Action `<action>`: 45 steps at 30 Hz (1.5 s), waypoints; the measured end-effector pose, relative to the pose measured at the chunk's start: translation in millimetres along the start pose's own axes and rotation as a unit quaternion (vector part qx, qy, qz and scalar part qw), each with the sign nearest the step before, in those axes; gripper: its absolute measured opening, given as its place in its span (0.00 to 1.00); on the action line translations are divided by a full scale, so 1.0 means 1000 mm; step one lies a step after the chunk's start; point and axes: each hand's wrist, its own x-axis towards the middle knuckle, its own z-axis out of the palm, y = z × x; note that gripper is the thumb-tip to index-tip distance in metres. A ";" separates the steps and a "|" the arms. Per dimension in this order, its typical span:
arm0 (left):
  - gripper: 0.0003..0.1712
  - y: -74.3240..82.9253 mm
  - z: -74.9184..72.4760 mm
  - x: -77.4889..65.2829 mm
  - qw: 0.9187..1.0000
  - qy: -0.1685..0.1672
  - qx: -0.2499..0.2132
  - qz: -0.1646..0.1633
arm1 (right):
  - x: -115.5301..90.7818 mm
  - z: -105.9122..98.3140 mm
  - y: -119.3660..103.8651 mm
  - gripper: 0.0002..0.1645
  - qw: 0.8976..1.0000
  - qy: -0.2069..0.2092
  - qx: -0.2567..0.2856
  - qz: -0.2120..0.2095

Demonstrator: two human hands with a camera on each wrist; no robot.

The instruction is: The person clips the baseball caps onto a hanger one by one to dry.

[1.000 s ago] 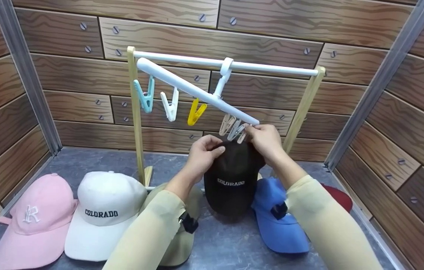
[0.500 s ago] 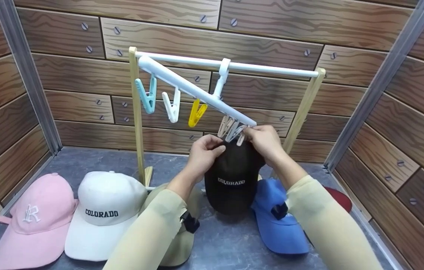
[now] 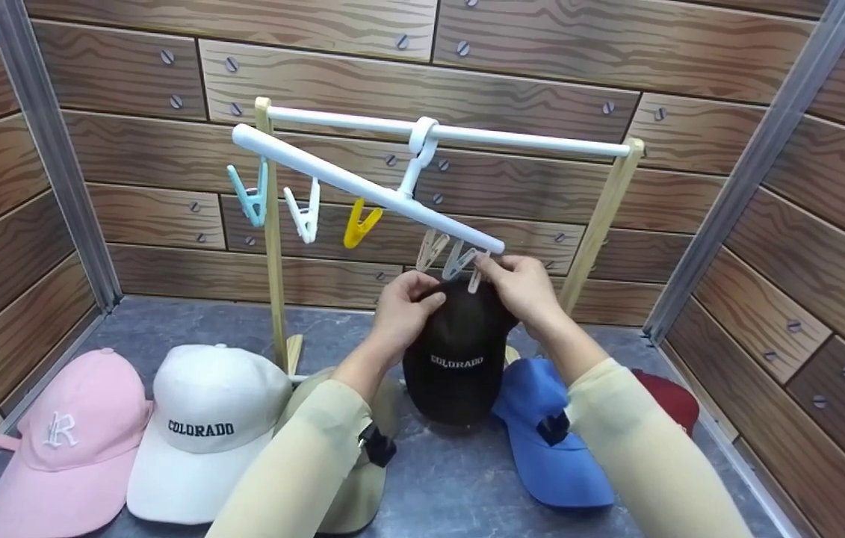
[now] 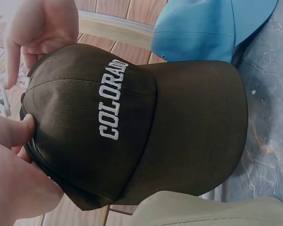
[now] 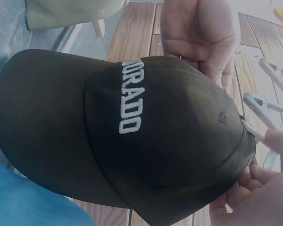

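Observation:
A black baseball cap with white COLORADO lettering hangs crown up, brim down, between both hands. My left hand pinches the cap's upper left edge between thumb and fingers. My right hand pinches a pale clothespin at the low right end of the white hanger. In the right wrist view, that clothespin sits at the cap's edge under the thumb, with the other fingers against the cap. The hanger hooks over the rack's white bar and tilts down to the right.
Turquoise, white and yellow clips and further pale clothespins hang from the hanger. A pink cap, a white cap and an olive cap lie left; a blue cap and a red cap lie right.
The hanger has shifted left along the bar and tilts a little less, its clips moving with it. The right hand has moved slightly left; the left hand keeps its hold on the cap.

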 end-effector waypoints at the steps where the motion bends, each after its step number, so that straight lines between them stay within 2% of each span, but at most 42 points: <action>1: 0.03 -0.001 0.000 0.000 1.000 0.002 0.003 0.001 | -0.001 0.001 0.001 0.26 1.000 0.003 -0.005 -0.005; 7: 0.03 -0.003 0.002 0.000 1.000 0.015 0.025 0.008 | -0.008 0.009 0.007 0.23 0.998 0.025 -0.046 -0.040; 12: 0.04 -0.004 0.000 -0.002 0.998 0.023 0.062 0.006 | -0.017 0.017 0.014 0.23 0.994 0.046 -0.077 -0.062; 18: 0.05 -0.008 -0.002 -0.001 0.995 0.034 0.092 0.006 | -0.025 0.026 0.029 0.23 0.991 0.054 -0.081 -0.092; 22: 0.06 -0.010 -0.002 -0.001 0.993 0.034 0.114 0.010 | -0.029 0.031 0.038 0.27 0.988 0.059 -0.100 -0.102; 28: 0.12 -0.013 -0.003 -0.003 0.986 0.032 0.161 0.025 | -0.034 0.037 0.048 0.37 0.985 0.069 -0.119 -0.107; 35: 0.20 -0.017 -0.005 -0.008 0.979 0.029 0.198 0.040 | -0.039 0.041 0.058 0.38 0.987 0.067 -0.111 -0.099; 45: 0.38 -0.018 -0.004 -0.017 0.962 0.030 0.271 0.022 | -0.047 0.048 0.069 0.42 0.992 0.045 -0.092 -0.074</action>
